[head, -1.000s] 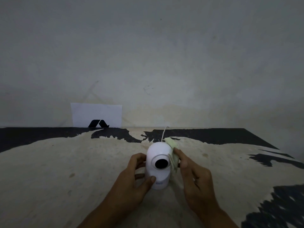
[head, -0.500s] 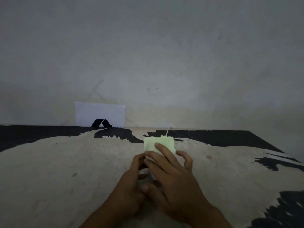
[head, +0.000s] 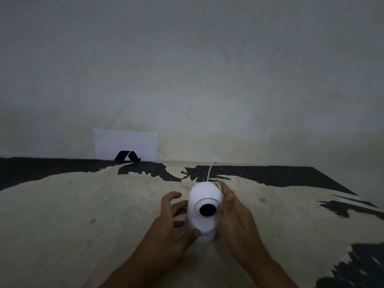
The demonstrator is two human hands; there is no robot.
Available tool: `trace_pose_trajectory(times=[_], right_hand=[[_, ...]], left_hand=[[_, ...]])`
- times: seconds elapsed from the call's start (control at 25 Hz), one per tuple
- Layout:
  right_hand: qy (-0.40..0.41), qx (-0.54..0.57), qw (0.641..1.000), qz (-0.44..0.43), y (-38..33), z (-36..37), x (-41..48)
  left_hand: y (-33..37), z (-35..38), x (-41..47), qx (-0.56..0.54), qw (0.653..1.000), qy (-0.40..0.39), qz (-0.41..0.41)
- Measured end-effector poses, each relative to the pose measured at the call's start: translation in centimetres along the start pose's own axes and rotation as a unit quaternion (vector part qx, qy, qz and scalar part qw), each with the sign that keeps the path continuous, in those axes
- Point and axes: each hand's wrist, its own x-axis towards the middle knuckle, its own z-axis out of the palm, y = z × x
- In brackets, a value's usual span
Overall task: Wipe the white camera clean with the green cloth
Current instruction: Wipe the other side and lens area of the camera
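The white camera (head: 202, 206) stands upright on the table, its round black lens facing me. My left hand (head: 172, 223) steadies it at the base, thumb on the front and fingers spread beside its left side. Against the camera's right side lies my right hand (head: 234, 215), pressing the green cloth (head: 219, 185) there. Only a thin pale edge of the cloth shows near the top of the camera. A white cable (head: 210, 171) runs from behind the camera toward the wall.
The table (head: 83, 215) has a worn beige top with black patches. A white card with a black logo (head: 125, 146) leans on the wall at the back left. The table's right edge slants away at the right.
My right hand with the cloth has come off the camera's front and top and now sits on its right side, so the lens shows again. My left hand stays at the base.
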Motion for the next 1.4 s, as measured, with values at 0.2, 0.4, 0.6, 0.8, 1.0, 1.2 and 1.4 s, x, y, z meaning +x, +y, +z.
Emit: trace_pose_trajectory(times=[0.2,0.4,0.6,0.8,1.0,1.2,1.4], right_hand=[[0.002,-0.389,0.898,-0.207,-1.6,1.0,-0.1],[-0.02,-0.42,0.883,-0.21,-1.7,0.6,0.0],[-0.041,-0.42,0.878,-0.226,-1.8,0.5,-0.3],[-0.04,-0.415,0.88,-0.227,-1.8,0.3,-0.4],[-0.045,-0.391,0.892,-0.221,-1.7,-0.3,-0.2],[-0.019,-0.241,0.96,-0.143,-0.3,-1.2,-0.2],[-0.053,-0.12,0.986,-0.104,1.1,-2.3,-0.5]], left_hand=[[-0.7,-0.1,0.3,-0.001,1.0,0.003,0.006],[-1.2,-0.1,0.5,0.001,1.0,0.004,0.005],[-0.9,0.0,0.4,-0.01,1.0,-0.003,0.001],[-0.7,0.0,0.3,0.003,1.0,0.003,0.002],[0.0,-0.1,0.0,-0.01,1.0,0.004,-0.004],[0.0,0.0,-0.1,-0.003,1.0,0.003,-0.009],[-0.1,0.1,-0.1,0.007,1.0,0.007,0.001]])
